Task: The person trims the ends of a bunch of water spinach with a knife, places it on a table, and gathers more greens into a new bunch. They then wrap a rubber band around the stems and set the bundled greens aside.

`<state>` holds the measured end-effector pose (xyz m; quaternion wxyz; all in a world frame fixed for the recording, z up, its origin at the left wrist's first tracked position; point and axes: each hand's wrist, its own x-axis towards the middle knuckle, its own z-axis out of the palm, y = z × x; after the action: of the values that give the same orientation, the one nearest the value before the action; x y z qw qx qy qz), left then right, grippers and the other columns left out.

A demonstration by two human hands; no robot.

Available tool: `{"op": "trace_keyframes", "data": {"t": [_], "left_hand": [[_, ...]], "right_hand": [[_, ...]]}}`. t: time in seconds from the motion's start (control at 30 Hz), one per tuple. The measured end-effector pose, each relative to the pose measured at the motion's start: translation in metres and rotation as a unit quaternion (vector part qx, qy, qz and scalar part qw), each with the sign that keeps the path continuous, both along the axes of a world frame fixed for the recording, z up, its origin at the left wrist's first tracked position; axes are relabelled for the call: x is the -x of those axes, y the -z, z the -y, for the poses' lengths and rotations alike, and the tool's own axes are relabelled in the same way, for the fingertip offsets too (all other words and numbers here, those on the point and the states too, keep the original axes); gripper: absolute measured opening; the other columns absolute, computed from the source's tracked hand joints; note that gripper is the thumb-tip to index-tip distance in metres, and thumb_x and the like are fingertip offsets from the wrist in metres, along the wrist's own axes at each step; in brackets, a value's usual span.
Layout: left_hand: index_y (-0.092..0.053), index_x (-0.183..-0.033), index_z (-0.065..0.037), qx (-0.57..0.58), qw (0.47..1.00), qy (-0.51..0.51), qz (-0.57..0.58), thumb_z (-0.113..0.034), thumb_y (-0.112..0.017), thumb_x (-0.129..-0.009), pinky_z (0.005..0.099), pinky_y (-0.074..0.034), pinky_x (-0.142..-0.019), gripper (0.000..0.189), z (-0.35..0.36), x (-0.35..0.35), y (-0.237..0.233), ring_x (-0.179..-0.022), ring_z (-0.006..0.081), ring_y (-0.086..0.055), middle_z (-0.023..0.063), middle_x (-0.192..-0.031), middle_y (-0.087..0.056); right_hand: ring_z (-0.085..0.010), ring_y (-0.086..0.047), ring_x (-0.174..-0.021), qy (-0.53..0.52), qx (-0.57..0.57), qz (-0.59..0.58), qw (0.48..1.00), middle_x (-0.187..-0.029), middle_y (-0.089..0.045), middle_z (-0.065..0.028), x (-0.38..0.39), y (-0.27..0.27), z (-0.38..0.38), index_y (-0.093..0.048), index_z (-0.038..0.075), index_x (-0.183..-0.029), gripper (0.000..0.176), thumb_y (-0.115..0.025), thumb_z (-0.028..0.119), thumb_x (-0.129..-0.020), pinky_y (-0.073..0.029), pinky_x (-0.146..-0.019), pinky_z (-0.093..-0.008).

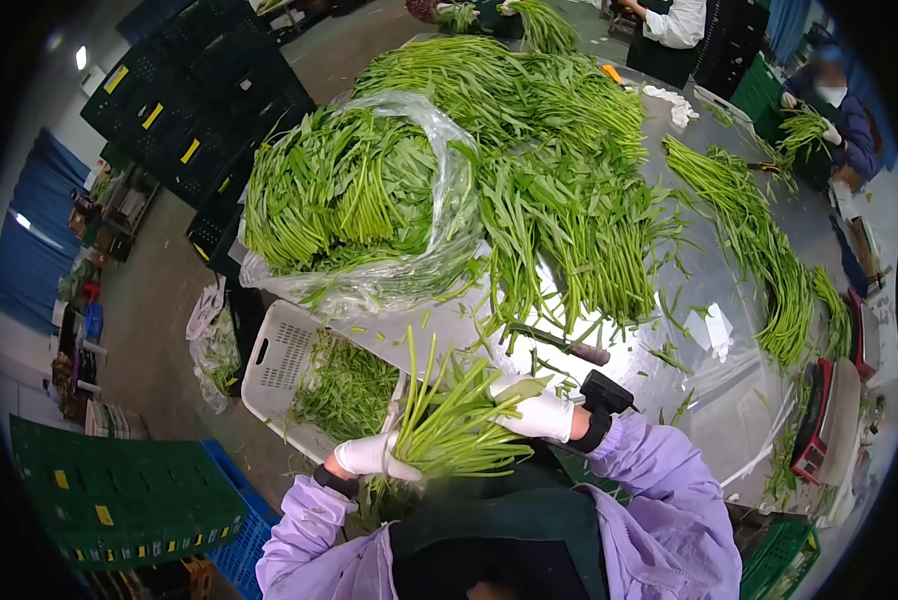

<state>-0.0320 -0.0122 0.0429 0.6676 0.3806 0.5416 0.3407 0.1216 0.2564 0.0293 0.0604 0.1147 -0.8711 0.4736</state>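
Note:
Close to my body I hold a loose bunch of water spinach (459, 425), its pale green stems fanning out in several directions. My left hand (374, 457), in a white glove, is closed on the bunch's left side. On the other side my right hand (535, 408), also gloved in white, grips some stems and leaves; part of its fingers is hidden by the greens. Just beyond it a knife (559, 343) lies on the metal table (459, 325). Below my left hand, leaves hang down in shadow.
A clear plastic bag (439, 150) full of water spinach stands beside large heaps (579, 220). A white crate (274, 360) with loose greens sits left. More stems (759, 250) and a red scale (817, 420) are at right. Green crates (129, 490) stand left; co-workers stand across the table.

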Motion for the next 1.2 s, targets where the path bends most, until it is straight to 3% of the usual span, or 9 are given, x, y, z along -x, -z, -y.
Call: {"op": "trace_keyframes", "data": {"t": [0.47,0.53,0.6,0.67,0.77,0.93,1.0,1.13,1.2], "left_hand": [[-0.037,-0.139,-0.002,0.066,0.985,-0.111,0.110,-0.010,-0.074,-0.076,0.0310,-0.033,-0.104,0.074,-0.001,-0.009,-0.003,-0.121,0.0165,-0.045,0.0079,-0.135,-0.049],[-0.051,-0.127,0.001,0.041,0.987,-0.120,0.100,-0.010,-0.071,-0.079,0.0270,-0.042,-0.090,0.053,0.001,-0.010,-0.011,-0.102,0.0139,-0.054,0.0054,-0.116,-0.062],[-0.047,-0.131,0.001,-0.008,0.991,-0.105,0.080,-0.007,-0.070,-0.079,0.0289,-0.038,-0.096,0.058,0.015,-0.005,-0.005,-0.111,0.0159,-0.050,0.0059,-0.122,-0.057],[-0.043,-0.135,0.000,-0.011,0.986,-0.145,0.080,-0.006,-0.070,-0.078,0.0293,-0.034,-0.101,0.063,0.031,-0.005,0.006,-0.117,0.0169,-0.046,0.0064,-0.128,-0.053],[-0.040,-0.137,0.000,-0.021,0.982,-0.157,0.098,-0.005,-0.069,-0.078,0.0298,-0.030,-0.105,0.066,0.033,-0.007,0.008,-0.120,0.0172,-0.044,0.0068,-0.132,-0.049],[-0.045,-0.133,0.000,-0.034,0.994,-0.095,0.048,-0.010,-0.070,-0.079,0.0314,-0.025,-0.107,0.060,0.014,-0.005,-0.013,-0.121,0.0186,-0.044,0.0090,-0.128,-0.054],[-0.045,-0.133,-0.001,-0.128,0.984,0.005,-0.124,-0.008,-0.073,-0.077,0.0328,-0.038,-0.100,0.063,0.007,-0.001,-0.020,-0.116,0.0175,-0.049,0.0075,-0.128,-0.054],[-0.049,-0.129,0.000,0.032,0.986,-0.162,-0.004,-0.009,-0.072,-0.077,0.0322,-0.041,-0.096,0.058,0.013,-0.002,-0.033,-0.109,0.0166,-0.054,0.0065,-0.120,-0.059],[-0.052,-0.124,0.000,-0.035,0.962,-0.272,0.008,-0.011,-0.070,-0.077,0.0300,-0.047,-0.085,0.052,0.009,-0.008,-0.029,-0.094,0.0153,-0.060,0.0054,-0.105,-0.064]], "right_hand": [[-0.0368,-0.056,-0.076,0.195,-0.034,-0.133,0.971,-0.084,-0.057,-0.0160,0.004,0.012,0.006,-0.058,0.001,-0.095,0.021,-0.058,0.006,-0.075,-0.049,-0.066,-0.0389],[-0.0309,-0.060,-0.079,0.245,0.213,-0.052,0.944,-0.088,-0.060,-0.0172,0.001,0.025,-0.014,-0.057,0.000,-0.098,0.028,-0.056,-0.003,-0.070,-0.048,-0.068,-0.0354],[-0.0247,-0.060,-0.072,0.414,0.074,-0.033,0.906,-0.078,-0.062,-0.0125,-0.001,0.029,-0.048,-0.057,-0.002,-0.094,0.016,-0.057,-0.001,-0.077,-0.047,-0.066,-0.0337],[-0.0132,-0.056,-0.059,0.462,0.363,0.059,0.807,-0.078,-0.061,-0.0043,-0.013,0.036,-0.088,-0.061,0.001,-0.091,0.013,-0.060,0.013,-0.088,-0.047,-0.056,-0.0253],[-0.0125,-0.058,-0.060,0.429,0.496,0.104,0.748,-0.082,-0.062,-0.0047,-0.026,-0.016,-0.077,-0.061,-0.002,-0.100,0.023,-0.063,0.018,-0.088,-0.046,-0.053,-0.0232],[-0.0121,-0.060,-0.076,0.200,0.539,0.174,0.800,-0.081,-0.065,-0.0032,-0.022,-0.017,-0.032,-0.063,0.001,-0.101,0.018,-0.060,0.014,-0.090,-0.046,-0.073,-0.0252],[-0.0117,-0.059,-0.075,0.201,0.546,0.175,0.794,-0.084,-0.064,-0.0029,-0.018,-0.026,-0.025,-0.063,0.001,-0.102,0.019,-0.060,0.015,-0.090,-0.045,-0.070,-0.0249],[-0.0093,-0.053,-0.068,0.190,0.757,-0.005,0.626,-0.083,-0.060,-0.0009,-0.030,-0.026,-0.027,-0.062,0.000,-0.098,0.016,-0.059,0.013,-0.089,-0.044,-0.066,-0.0250],[-0.0084,-0.053,-0.068,0.267,0.654,0.058,0.706,-0.081,-0.060,-0.0005,-0.032,-0.029,-0.025,-0.062,0.001,-0.096,0.015,-0.059,0.014,-0.089,-0.044,-0.064,-0.0245]]}}
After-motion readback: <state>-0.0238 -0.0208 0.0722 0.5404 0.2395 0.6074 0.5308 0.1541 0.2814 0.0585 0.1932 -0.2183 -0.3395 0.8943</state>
